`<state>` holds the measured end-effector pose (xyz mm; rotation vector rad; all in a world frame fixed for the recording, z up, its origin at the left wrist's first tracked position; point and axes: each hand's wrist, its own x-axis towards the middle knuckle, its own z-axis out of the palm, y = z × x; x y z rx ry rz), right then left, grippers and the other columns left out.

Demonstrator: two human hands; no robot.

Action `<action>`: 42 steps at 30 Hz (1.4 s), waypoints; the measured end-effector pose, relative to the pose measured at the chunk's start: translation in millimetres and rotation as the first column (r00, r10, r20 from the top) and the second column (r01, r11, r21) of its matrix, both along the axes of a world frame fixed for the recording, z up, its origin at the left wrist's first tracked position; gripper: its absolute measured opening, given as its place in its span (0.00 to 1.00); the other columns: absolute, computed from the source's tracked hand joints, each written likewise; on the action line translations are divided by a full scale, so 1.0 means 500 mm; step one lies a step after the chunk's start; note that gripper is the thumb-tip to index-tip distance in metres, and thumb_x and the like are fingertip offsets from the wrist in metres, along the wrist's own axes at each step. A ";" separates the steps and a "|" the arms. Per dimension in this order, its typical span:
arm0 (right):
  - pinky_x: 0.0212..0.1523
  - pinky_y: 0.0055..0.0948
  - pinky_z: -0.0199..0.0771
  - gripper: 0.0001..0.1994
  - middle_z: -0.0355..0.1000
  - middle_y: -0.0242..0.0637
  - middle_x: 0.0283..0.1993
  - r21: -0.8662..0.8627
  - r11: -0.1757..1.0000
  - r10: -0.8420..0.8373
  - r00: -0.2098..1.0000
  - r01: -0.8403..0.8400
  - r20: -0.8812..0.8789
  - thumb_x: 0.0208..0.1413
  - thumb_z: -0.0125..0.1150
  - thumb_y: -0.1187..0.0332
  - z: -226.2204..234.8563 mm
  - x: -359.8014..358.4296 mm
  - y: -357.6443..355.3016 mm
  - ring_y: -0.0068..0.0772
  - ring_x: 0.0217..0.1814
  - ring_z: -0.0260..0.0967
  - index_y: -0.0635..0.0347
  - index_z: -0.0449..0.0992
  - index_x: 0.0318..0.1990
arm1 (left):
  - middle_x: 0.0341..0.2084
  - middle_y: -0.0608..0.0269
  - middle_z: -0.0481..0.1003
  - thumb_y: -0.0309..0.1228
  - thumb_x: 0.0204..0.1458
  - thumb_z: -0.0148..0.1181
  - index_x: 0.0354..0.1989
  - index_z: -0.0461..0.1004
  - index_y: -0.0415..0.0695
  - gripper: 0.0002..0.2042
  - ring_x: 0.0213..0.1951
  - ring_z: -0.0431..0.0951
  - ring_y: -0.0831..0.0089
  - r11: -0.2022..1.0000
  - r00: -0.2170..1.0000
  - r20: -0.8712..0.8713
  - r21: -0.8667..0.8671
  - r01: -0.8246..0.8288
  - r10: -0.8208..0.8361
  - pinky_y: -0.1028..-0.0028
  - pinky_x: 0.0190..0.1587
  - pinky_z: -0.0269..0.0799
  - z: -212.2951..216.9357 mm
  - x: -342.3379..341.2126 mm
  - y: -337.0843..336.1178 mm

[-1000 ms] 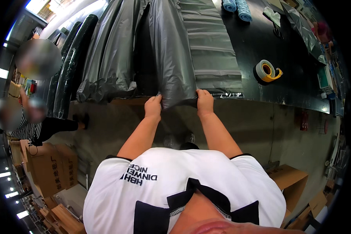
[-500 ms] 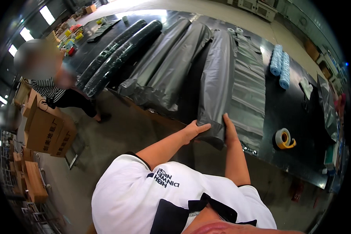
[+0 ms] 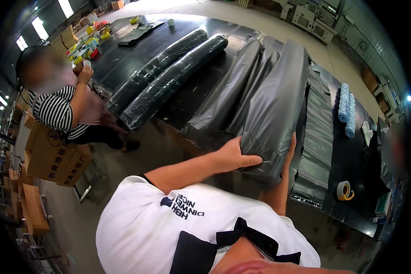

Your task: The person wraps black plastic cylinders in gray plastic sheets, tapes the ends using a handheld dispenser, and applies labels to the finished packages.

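A long roll wrapped in grey plastic film point(image 3: 278, 105) lies across a black worktable point(image 3: 137, 50), its near end hanging over the front edge. My left hand point(image 3: 235, 155) grips that end from the left. My right hand point(image 3: 290, 148) presses on it from the right, with only its fingers showing. Two more grey-wrapped rolls point(image 3: 228, 96) lie just left of it. A stack of flat grey sheets point(image 3: 317, 137) lies to its right.
Two black rolls in clear wrap point(image 3: 169, 77) lie further left. A person in a striped top point(image 3: 61, 109) stands at the table's left end beside brown cartons point(image 3: 50, 155). A tape roll point(image 3: 345, 190) and blue twine spools point(image 3: 346, 107) sit at the right.
The view has swung left and tilted. The grey roll's near end has come off the table edge toward me, with both hands now gripping its sides.
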<state>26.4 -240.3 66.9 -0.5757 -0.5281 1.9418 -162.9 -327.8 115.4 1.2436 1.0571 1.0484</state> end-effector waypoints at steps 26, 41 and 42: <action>0.76 0.48 0.26 0.31 0.56 0.32 0.72 0.063 0.172 -0.635 -0.061 -0.983 0.770 0.60 0.44 0.40 -0.097 -0.690 0.167 0.38 0.79 0.37 0.48 0.68 0.64 | 0.59 0.55 0.65 0.55 0.51 0.63 0.60 0.62 0.48 0.34 0.61 0.64 0.54 0.752 0.627 0.518 -0.636 -0.173 0.582 0.40 0.54 0.64 -0.472 -0.695 -0.224; 0.68 0.57 0.51 0.47 0.63 0.45 0.66 -0.252 0.810 0.471 0.844 -0.529 -0.257 0.48 0.57 0.30 -0.034 -0.748 0.120 0.52 0.68 0.57 0.58 0.63 0.66 | 0.58 0.48 0.57 0.22 0.35 0.70 0.68 0.48 0.46 0.48 0.58 0.62 0.57 0.392 0.334 -0.206 0.525 -0.755 0.920 0.60 0.60 0.61 -0.040 -0.501 -0.220; 0.68 0.56 0.53 0.46 0.65 0.46 0.64 -0.143 0.851 0.396 0.796 -0.505 -0.458 0.48 0.57 0.30 -0.034 -0.749 0.139 0.51 0.66 0.60 0.59 0.65 0.64 | 0.60 0.43 0.53 0.26 0.33 0.70 0.66 0.50 0.46 0.47 0.59 0.60 0.51 0.423 0.138 -0.403 0.809 -0.409 0.905 0.55 0.61 0.58 -0.003 -0.479 -0.224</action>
